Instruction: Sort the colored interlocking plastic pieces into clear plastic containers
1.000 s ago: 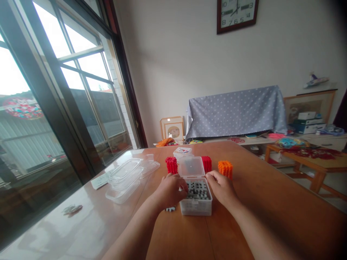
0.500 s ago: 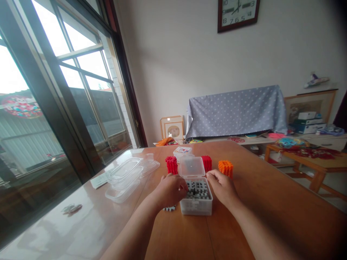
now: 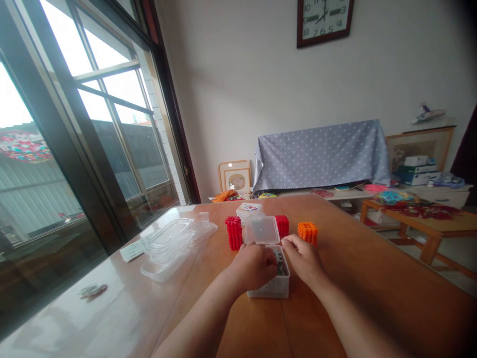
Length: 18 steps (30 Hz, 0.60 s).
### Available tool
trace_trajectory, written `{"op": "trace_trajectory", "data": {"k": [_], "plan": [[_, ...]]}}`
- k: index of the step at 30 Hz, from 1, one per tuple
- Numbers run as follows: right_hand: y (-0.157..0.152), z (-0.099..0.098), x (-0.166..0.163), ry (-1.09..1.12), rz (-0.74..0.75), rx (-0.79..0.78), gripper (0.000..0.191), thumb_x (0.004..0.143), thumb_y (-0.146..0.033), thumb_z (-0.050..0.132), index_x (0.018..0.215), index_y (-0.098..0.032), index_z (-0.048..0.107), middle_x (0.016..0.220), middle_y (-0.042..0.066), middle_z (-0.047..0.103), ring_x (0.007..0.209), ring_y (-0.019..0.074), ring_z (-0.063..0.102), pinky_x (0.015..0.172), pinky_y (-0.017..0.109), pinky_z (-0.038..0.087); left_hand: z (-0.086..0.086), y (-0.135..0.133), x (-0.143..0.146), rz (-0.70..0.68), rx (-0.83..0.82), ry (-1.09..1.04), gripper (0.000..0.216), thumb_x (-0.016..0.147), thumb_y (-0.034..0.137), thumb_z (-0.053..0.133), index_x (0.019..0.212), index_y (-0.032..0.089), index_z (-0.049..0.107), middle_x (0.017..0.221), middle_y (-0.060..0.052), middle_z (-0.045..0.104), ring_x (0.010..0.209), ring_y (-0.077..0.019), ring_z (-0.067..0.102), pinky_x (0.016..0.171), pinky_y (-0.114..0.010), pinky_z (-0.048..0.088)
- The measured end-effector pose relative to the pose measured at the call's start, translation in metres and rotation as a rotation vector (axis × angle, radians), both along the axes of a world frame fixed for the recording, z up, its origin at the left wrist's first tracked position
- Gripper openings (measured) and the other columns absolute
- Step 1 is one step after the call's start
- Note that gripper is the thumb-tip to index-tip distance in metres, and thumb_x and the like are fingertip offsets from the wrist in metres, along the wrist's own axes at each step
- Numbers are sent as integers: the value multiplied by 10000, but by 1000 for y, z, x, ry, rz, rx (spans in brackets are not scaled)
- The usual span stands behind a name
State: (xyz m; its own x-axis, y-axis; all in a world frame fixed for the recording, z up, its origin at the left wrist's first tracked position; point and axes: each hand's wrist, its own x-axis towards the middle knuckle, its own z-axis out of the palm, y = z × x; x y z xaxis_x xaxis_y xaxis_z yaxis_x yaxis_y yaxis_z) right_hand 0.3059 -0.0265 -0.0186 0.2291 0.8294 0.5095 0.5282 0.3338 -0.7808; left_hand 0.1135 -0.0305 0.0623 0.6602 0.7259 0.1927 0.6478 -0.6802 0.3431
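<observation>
Left hand [image 3: 257, 266]: arm outstretched, fingers curled over the clear box [image 3: 274, 289], covering grey pieces [image 3: 280, 262]; grip cannot be told.
Right hand [image 3: 303, 258]: loosely curled, fingertips touching the clear box's right rim.
Clear box: on the table [image 3: 372, 283], just before the orange block [image 3: 307, 232].

Left hand [image 3: 255, 266], right hand [image 3: 303, 258]: palms down, close together.
</observation>
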Motion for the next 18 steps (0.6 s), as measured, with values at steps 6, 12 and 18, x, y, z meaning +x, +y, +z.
{"op": "trace_trajectory", "data": {"k": [6,12,18], "plan": [[0,1,-1,6,0,3,353,946,-504,494,831,-230,684,751,22,714,734,213,648,691,291,472,4,0,4,15,-82,36,191,743,191,616,809,260,781,751,3,751,720,-195,635,724,-277,441],[-2,2,-1,11,0,6,361,947,-503,489,816,-226,679,748,25,710,730,214,641,683,289,465,0,2,3,-39,-75,33,248,776,188,575,832,275,801,777,7,768,758,-199,661,766,-286,451],[-1,-1,0,12,2,-3,345,952,-495,498,821,-229,674,749,15,707,734,209,644,686,287,459,0,2,-2,-54,-85,-66,243,780,177,574,870,249,788,848,-6,772,795,-194,667,716,-262,466]]}}
